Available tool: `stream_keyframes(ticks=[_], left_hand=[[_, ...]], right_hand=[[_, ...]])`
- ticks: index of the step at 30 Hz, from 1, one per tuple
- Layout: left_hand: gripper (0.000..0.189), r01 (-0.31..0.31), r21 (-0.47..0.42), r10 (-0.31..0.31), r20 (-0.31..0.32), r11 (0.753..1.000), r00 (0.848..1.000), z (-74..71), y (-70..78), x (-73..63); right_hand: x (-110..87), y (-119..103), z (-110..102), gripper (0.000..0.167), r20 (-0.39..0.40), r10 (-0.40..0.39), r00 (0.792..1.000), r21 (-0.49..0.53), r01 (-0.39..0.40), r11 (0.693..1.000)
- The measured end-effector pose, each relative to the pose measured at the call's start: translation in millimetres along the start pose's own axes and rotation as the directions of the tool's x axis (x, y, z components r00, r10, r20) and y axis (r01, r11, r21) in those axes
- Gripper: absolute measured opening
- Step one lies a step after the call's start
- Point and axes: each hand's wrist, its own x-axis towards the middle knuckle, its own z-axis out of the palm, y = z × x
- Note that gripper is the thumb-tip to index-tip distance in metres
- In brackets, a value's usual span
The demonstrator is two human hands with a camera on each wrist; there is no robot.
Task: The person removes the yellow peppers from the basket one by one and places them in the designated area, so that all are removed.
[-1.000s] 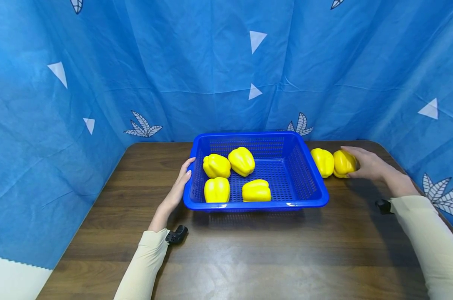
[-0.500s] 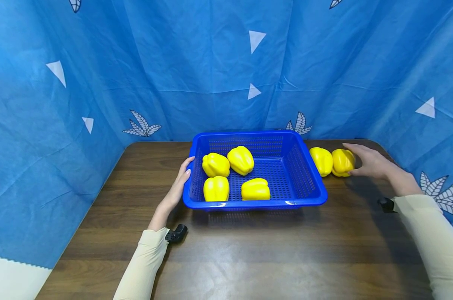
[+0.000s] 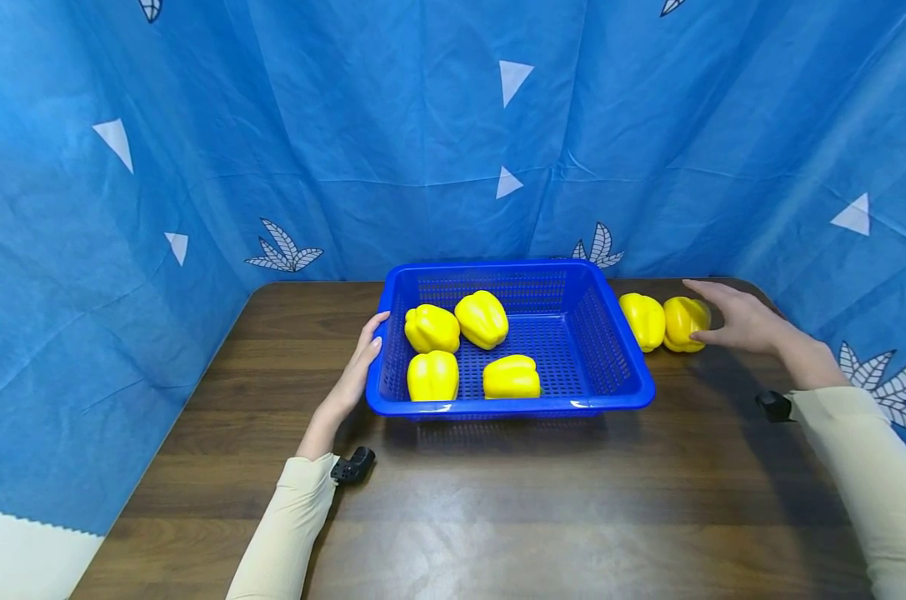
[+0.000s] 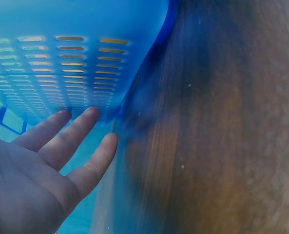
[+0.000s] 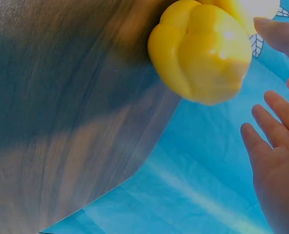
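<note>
My left hand (image 3: 357, 367) rests against the left end of a blue plastic basket (image 3: 513, 408), fingertips at its rim. In the left wrist view, its extended fingers (image 4: 71, 141) lie by the slotted outer wall. Four-sided clusters aside, the basket holds several yellow bell peppers, one (image 3: 483, 320) at the back and one (image 3: 511, 377) near the front. Right of the basket, two more stand side by side on the table: a nearer-basket bell pepper (image 3: 643, 322) and an outer bell pepper (image 3: 685, 323). My right hand (image 3: 745, 321) is spread beside the outer one, thumb overlapping it.
The dark wooden table (image 3: 498, 508) ends at the back against a blue patterned curtain (image 3: 422, 150), which also hangs at both sides. Black wrist cameras sit on the left wrist (image 3: 353, 467) and the right wrist (image 3: 775, 407).
The right hand's fingers have drawn back from the outer bell pepper and spread wider, moving slightly right and up. The left hand and the basket keep their places.
</note>
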Motion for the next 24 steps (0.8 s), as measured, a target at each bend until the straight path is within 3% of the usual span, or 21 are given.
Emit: stream_keyframes(ticks=[16, 24], left_hand=[[0.052, 0.006, -0.001, -0.006, 0.002, 1.0, 1.0, -0.4, -0.6, -0.2], [0.052, 0.012, 0.006, -0.011, -0.003, 1.0, 1.0, -0.2, -0.5, -0.3]], right_hand=[[-0.9, -19, -6, 0.075, -0.045, -0.031, 0.998, 0.011, 0.032, 0.999], [-0.5, -34, -9, 0.073, -0.07, -0.058, 0.996, 0.072, 0.063, 0.995]])
